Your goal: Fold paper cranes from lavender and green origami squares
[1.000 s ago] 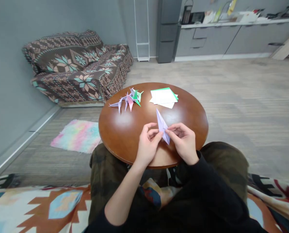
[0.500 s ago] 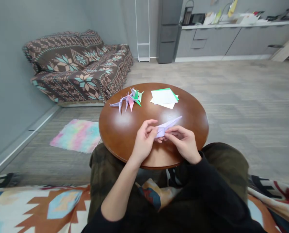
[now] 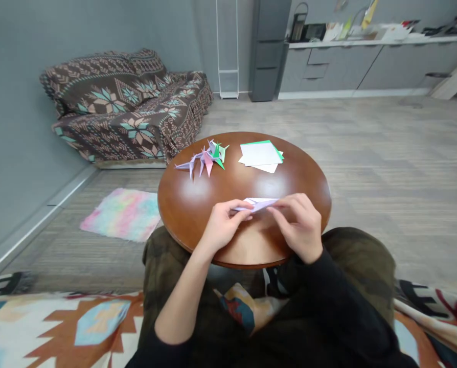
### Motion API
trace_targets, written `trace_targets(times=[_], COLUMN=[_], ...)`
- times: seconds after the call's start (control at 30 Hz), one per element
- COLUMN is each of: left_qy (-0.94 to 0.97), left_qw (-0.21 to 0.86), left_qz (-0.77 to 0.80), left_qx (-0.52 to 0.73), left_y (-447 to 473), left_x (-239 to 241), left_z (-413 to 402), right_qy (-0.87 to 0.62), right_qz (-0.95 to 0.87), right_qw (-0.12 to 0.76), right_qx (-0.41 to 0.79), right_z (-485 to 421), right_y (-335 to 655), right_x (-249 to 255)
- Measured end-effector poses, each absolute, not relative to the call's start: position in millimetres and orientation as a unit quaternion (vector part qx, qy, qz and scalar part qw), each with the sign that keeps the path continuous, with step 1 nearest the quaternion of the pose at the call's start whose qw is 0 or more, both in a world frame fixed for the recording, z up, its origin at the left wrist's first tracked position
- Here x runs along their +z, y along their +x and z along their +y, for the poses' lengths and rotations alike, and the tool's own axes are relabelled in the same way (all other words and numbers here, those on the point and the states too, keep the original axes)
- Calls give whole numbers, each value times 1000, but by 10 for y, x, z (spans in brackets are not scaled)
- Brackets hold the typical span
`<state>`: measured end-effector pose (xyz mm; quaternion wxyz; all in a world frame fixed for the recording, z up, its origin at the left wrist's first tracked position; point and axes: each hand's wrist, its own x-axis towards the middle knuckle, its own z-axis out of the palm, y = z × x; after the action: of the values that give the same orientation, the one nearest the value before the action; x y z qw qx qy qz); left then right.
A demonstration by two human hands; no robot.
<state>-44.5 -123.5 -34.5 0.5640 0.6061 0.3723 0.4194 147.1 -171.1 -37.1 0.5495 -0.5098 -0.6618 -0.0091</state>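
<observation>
A partly folded sheet of lilac origami paper [image 3: 259, 205] is held crosswise over the near half of the round table. My left hand [image 3: 224, 225] pinches its left end between thumb and fingers. At its right end, my right hand [image 3: 300, 225] grips the narrow tip the same way. Finished paper cranes [image 3: 207, 161] in lilac, pink and green stand clustered at the table's far left. Farther back lies a small stack of paper squares [image 3: 261, 154], white on top with a green edge showing.
The brown round table [image 3: 190, 220] stands close before my knees. A patterned sofa [image 3: 129, 112] is at the back left, with a pastel rug [image 3: 121, 214] on the floor. Kitchen cabinets [image 3: 339, 69] line the far wall.
The lilac paper has turned from slanting up to the right to lying nearly level. My right hand has shifted slightly right to its tip, and my hands are farther apart.
</observation>
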Motion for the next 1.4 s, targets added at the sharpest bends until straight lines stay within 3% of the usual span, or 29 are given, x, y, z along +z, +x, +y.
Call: trace_targets(times=[0.13,0.63,0.9,1.4], left_qy=[587,307,202,249], left_qw=[622,753,832,823], left_qz=[332,295,256,235], left_qx=[399,502,448,453], left_y=[-473,-151,-223,-153], left_x=[-357,-353,-286,-318], left_z=[-1198,-1369,-1375,-1502], right_qy=[-434,-451,-437,-402], right_qz=[-776,-776,-785,-820], right_qw=[452,424,405,344], right_qx=[-75,-121,-173,-218], right_z=[-1654,-1647,-1646,-1729], right_y=[1508,1448,1419,1357], right_x=[-414,-521,-519,-337])
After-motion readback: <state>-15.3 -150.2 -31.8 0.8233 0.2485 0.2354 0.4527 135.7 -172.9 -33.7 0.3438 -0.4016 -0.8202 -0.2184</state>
